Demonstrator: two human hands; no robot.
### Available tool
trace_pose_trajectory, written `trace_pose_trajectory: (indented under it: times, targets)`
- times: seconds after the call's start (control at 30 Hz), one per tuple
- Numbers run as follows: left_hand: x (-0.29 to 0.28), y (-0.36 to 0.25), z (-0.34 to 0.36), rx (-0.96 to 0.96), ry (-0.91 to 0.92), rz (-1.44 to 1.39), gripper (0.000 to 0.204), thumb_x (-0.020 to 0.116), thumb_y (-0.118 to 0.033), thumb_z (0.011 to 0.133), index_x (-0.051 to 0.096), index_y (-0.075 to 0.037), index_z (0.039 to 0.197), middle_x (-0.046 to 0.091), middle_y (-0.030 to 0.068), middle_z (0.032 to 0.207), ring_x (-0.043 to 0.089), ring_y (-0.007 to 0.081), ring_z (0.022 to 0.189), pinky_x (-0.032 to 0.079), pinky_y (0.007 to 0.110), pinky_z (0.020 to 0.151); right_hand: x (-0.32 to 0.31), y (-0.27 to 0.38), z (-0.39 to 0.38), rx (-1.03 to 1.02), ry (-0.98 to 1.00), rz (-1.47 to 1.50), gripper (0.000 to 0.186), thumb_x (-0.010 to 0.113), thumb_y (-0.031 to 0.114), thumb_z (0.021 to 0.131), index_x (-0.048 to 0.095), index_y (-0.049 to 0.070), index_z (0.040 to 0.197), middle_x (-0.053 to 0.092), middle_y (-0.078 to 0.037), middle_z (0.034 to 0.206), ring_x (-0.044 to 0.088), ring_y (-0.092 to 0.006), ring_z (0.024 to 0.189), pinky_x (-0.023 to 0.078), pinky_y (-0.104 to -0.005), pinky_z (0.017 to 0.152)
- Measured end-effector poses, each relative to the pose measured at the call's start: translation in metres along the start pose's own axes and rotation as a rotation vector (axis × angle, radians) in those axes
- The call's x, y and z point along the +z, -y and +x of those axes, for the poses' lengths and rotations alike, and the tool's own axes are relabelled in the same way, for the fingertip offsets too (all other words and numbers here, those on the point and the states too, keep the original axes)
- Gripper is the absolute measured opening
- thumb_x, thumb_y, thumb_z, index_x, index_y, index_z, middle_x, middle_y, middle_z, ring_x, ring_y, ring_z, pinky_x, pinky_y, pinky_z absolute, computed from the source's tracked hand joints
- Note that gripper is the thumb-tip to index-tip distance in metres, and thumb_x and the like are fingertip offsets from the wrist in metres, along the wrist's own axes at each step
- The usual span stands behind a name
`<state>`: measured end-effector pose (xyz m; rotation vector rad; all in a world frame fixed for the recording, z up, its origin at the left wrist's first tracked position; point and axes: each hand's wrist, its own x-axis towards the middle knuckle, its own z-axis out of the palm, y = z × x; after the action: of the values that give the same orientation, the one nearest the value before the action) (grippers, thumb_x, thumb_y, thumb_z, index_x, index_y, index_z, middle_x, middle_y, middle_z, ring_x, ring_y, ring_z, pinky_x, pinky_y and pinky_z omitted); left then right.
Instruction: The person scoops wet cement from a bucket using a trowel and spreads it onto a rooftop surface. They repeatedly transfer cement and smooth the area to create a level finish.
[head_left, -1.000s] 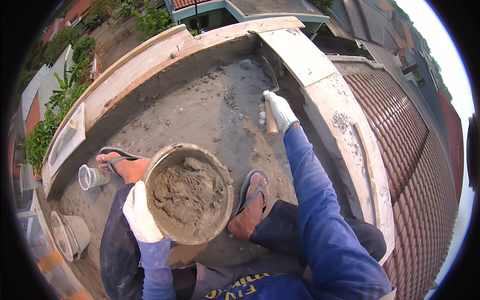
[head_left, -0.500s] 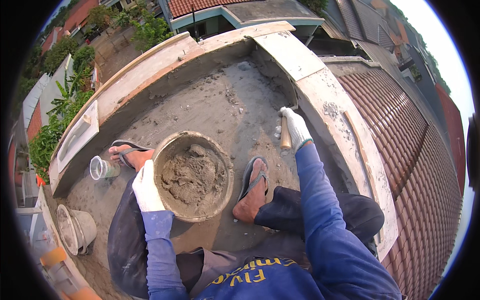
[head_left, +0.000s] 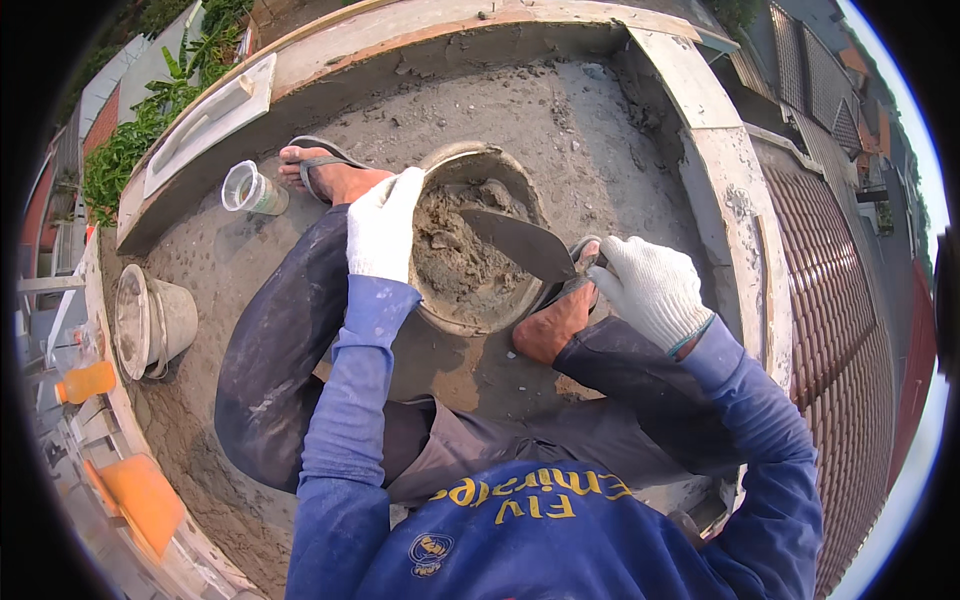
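A rough cement floor point(head_left: 640, 140) inside a low wall point(head_left: 725, 180) spreads around both hands. The right grip point(head_left: 655, 290) is closed on a trowel point(head_left: 520, 245), its handle mostly hidden. From that grip the trowel's long axis runs leftward and slightly away, blade above mortar point(head_left: 437, 255) in a bucket point(head_left: 455, 160). The left grip point(head_left: 383, 228), nearer the bucket, curls over its left rim; a plastic cup point(head_left: 262, 192) sits farther left.

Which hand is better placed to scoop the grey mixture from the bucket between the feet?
Probably the right hand: it holds the trowel, whose blade is over the grey mixture in the bucket. The left hand is at the bucket's left rim, perhaps steadying it.
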<state>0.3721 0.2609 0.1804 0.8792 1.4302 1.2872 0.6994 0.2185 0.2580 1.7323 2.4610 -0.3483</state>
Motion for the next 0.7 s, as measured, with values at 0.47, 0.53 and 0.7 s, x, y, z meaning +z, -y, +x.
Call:
trace_pose_trajectory:
  times: [0.47,0.53,0.7]
  targets:
    - [-0.014,0.008,0.008,0.132,-0.011,0.121,0.037,0.071,-0.026,0.109,0.078,0.007,0.122,0.081,0.0107,0.099,0.069,0.0118,0.09,0.056,0.032,0.082,0.059,0.002,0.053,-0.285,0.241,0.061,0.035,0.072,0.043,0.101,0.075,0.008,0.099,0.077,-0.016,0.08,0.078,-0.0396,0.081,0.062,-0.0529,0.074]
    - [-0.008,0.006,0.002,0.224,-0.012,0.173,0.036,0.071,-0.026,0.109,0.078,0.007,0.122,0.079,0.0087,0.097,0.067,0.0102,0.089,0.055,0.032,0.081,0.073,0.016,0.054,-0.296,0.245,0.157,0.034,0.071,0.041,0.101,0.074,0.007,0.098,0.076,-0.017,0.078,0.077,-0.0397,0.076,0.061,-0.0522,0.072]
    - [0.007,-0.001,-0.004,0.169,-0.067,0.251,0.034,0.072,-0.026,0.11,0.079,0.006,0.118,0.075,0.0028,0.092,0.06,0.0072,0.085,0.052,0.029,0.077,0.077,0.009,0.039,-0.288,0.232,0.263,0.035,0.072,0.042,0.102,0.073,0.006,0.1,0.073,-0.017,0.076,0.076,-0.0416,0.075,0.06,-0.0536,0.072]
